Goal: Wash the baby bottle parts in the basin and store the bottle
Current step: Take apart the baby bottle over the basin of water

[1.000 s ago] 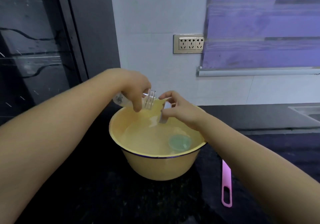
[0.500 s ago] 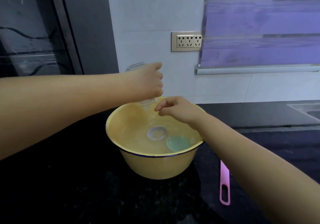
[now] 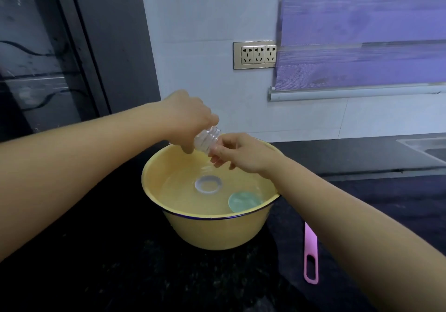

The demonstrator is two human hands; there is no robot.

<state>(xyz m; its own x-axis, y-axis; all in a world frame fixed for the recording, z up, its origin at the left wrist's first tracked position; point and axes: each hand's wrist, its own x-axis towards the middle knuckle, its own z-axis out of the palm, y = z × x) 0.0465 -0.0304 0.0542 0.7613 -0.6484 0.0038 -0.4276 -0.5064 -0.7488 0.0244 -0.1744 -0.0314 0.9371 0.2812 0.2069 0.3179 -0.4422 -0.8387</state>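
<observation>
A yellow enamel basin with water stands on the black counter. In the water lie a white ring-shaped collar and a pale green round cap. My left hand grips a clear baby bottle above the basin's far rim, threaded neck tilted down toward the right. My right hand is at the bottle's mouth, fingertips curled against it. Whether those fingers hold something small, I cannot tell.
A pink brush handle lies on the counter right of the basin. A sink edge shows at far right. A socket strip and a purple roller blind are on the wall behind. A dark glass door stands at left.
The left hand had raised the bottle neck-down over the basin; it is now lower and tilted. The right hand rose to meet the bottle's mouth. The white collar now lies in the water.
</observation>
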